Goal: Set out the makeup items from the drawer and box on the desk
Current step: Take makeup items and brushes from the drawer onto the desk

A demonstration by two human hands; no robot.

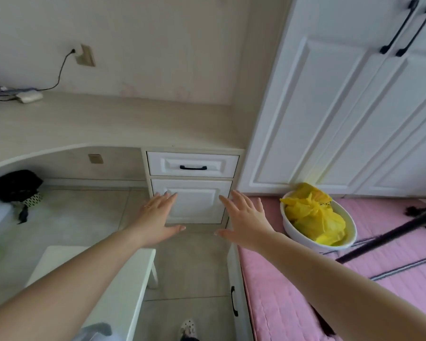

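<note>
Both hands, left hand (158,212) and right hand (244,217), are spread flat and hold nothing. The closed drawer (193,165) sits under the surface (108,124); grip its handle (193,167) centrally and pull straight.

Pale desk (123,124); small white device (29,97) top-left

Closed drawer (193,164) hides whatever is inside.

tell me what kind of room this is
Most likely a bedroom at home: a built-in desk with a closed drawer stands beside a bed with a pink quilt and tall white wardrobe doors. Both hands are open and empty.
</note>
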